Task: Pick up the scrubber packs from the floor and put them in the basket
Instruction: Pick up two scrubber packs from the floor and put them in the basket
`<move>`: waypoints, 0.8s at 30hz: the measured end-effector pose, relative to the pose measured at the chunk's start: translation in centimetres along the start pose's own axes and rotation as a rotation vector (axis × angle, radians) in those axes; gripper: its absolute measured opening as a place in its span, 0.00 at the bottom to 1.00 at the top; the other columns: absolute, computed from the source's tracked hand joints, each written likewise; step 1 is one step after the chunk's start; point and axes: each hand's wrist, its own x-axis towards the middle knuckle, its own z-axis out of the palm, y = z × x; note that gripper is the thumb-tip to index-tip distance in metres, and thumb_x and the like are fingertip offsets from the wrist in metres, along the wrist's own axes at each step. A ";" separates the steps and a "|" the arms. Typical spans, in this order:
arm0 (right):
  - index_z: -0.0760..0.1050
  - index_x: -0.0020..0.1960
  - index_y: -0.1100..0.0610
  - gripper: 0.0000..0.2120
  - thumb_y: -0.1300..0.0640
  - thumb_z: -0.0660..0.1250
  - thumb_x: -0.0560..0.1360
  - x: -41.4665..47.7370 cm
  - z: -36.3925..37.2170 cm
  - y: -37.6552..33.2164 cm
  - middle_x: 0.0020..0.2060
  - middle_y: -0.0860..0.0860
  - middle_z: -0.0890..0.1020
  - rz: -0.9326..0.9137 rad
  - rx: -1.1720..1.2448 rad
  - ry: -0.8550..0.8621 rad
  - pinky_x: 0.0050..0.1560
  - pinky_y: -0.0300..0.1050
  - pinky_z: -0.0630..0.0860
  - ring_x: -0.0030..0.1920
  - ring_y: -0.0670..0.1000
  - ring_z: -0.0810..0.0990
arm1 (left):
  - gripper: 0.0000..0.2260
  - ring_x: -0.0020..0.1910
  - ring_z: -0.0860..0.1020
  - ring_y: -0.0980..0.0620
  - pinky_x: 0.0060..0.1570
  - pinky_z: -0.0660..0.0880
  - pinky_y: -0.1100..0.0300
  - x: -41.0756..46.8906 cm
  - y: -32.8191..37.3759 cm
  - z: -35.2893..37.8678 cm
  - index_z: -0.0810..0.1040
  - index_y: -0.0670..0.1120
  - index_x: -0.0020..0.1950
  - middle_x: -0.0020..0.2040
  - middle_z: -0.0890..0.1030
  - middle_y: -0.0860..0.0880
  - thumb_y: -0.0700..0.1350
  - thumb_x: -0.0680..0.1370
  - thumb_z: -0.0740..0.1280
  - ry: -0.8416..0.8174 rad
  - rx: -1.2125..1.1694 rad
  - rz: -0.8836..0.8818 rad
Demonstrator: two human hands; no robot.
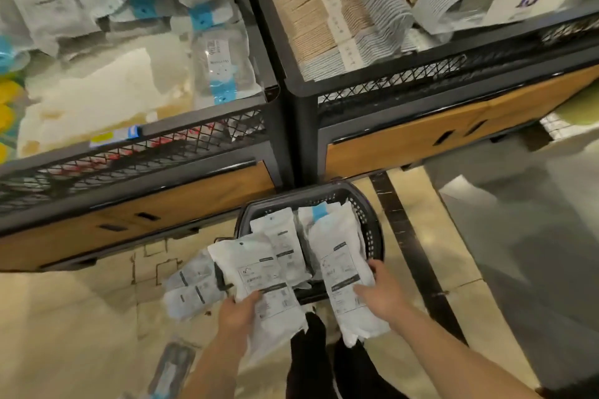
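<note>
Scrubber packs fill both hands: the left hand (238, 309) grips the lower part of one white pack (262, 285), thumb across its printed label, and the right hand (382, 293) clasps a second white pack (342, 266) the same way. Both packs are tilted with their upper ends over the dark plastic basket (366, 220), which stands on the floor against the base of the black display bins (285, 87). A third pack (280, 236) lies inside the basket between the two held ones. Two more packs (191, 288) rest on the pale tiled floor (81, 334) just left of the basket, and another, blurred, lies nearer the person (171, 369).
</note>
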 end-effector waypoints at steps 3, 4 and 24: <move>0.64 0.70 0.51 0.26 0.63 0.67 0.75 4.4 2.0 0.3 0.52 0.49 0.79 0.028 0.000 -0.004 0.44 0.41 0.77 0.45 0.48 0.80 | 0.20 0.55 0.77 0.38 0.52 0.72 0.49 4.7 1.0 2.6 0.72 0.35 0.67 0.65 0.77 0.39 0.36 0.76 0.70 -0.040 0.019 -0.071; 0.64 0.70 0.50 0.27 0.62 0.68 0.75 6.1 2.7 0.1 0.52 0.49 0.79 0.045 0.011 0.002 0.47 0.43 0.78 0.46 0.49 0.80 | 0.20 0.57 0.77 0.38 0.51 0.71 0.50 6.7 1.3 3.4 0.72 0.35 0.67 0.64 0.77 0.40 0.36 0.76 0.70 -0.052 0.026 -0.093; 0.40 0.79 0.46 0.37 0.52 0.62 0.80 24.4 10.5 1.7 0.78 0.52 0.55 -0.044 -0.521 0.060 0.68 0.48 0.68 0.76 0.55 0.61 | 0.36 0.71 0.66 0.42 0.67 0.66 0.50 24.8 -2.2 10.6 0.57 0.50 0.77 0.75 0.64 0.44 0.49 0.74 0.72 0.024 0.590 0.243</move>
